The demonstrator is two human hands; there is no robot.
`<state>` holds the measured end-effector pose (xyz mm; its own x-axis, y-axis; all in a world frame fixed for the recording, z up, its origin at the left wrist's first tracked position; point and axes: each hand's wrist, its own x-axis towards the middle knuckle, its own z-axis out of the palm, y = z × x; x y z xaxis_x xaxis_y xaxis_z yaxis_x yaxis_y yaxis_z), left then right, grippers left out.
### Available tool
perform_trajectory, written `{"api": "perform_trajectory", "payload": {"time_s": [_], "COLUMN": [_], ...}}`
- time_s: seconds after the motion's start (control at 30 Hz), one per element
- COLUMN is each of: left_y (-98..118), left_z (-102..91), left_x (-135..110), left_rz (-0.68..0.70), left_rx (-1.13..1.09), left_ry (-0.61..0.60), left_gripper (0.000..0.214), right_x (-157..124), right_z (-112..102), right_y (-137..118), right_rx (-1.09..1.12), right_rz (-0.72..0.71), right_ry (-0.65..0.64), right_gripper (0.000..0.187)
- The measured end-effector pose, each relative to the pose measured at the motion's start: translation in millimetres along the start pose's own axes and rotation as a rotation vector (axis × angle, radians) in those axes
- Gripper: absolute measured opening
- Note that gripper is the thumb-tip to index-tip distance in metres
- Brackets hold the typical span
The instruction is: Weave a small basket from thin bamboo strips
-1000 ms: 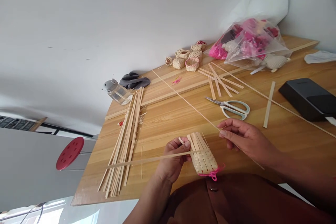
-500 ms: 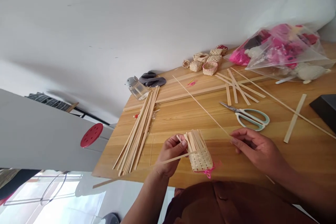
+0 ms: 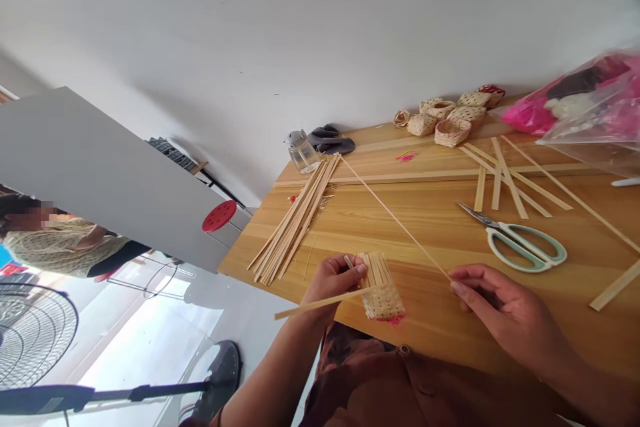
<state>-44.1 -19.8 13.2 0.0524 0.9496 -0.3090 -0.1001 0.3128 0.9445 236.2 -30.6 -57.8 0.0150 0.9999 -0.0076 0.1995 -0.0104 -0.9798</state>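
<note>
Between the two hands, right at the front edge of the wooden table (image 3: 420, 240), there's a little half-woven bamboo basket (image 3: 383, 297) with its loose strip ends sticking up, and a bit of pink yarn (image 3: 393, 320) peeks out from under its far end. The left hand (image 3: 330, 287) is mostly closed and has a firm pinch on the basket's side, with a flat bamboo strip (image 3: 315, 303) running out past the wrist side of that hand, threaded into the weave. The right hand (image 3: 507, 313) is off to the right of the basket, relaxed and half open, its fingertips (image 3: 457, 287) right at the end of a long thin bamboo strip (image 3: 395, 220); honestly can't tell if it's actually gripping that strip or just touching it. Beyond the left hand lies a bundle of bamboo strips (image 3: 295, 227), while past the right hand there's a pair of pale green-handled scissors (image 3: 525, 247) and some loose strips (image 3: 510, 180). Further up from the hands, a row of small finished woven baskets (image 3: 450, 117) sits near a glass jar (image 3: 302, 152) and a crumpled gray cloth (image 3: 330, 141), with a stuffed plastic bag (image 3: 590, 107) up to the right.
</note>
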Motion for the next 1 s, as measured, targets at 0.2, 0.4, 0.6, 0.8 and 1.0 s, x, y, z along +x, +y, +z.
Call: {"api": "perform_trajectory", "payload": {"time_s": [0.2, 0.4, 0.6, 0.8, 1.0], "left_y": [0, -2, -2, -5, -8], "left_z": [5.5, 22.7, 21.2, 22.6, 29.9], "left_x": [1, 0, -4, 1, 11], "left_rz": [-0.029, -0.056, -0.047, -0.028, -0.042], "left_rx": [0.129, 0.23, 0.254, 0.331, 0.362], "left_ry": [-0.1, -0.291, -0.376, -0.39, -0.384], "left_gripper": [0.05, 0.044, 0.039, 0.032, 0.03], "right_x": [1, -21, -34, -33, -30], "right_z": [-2, 0, 20, 23, 23], "right_y": [-7, -21, -38, -51, -51], "right_rx": [0.062, 0.213, 0.18, 0.129, 0.109], "right_rz": [0.017, 0.144, 0.153, 0.153, 0.155], "right_ry": [-0.112, -0.241, -0.332, -0.255, -0.212], "right_gripper": [0.038, 0.04, 0.038, 0.034, 0.03]}}
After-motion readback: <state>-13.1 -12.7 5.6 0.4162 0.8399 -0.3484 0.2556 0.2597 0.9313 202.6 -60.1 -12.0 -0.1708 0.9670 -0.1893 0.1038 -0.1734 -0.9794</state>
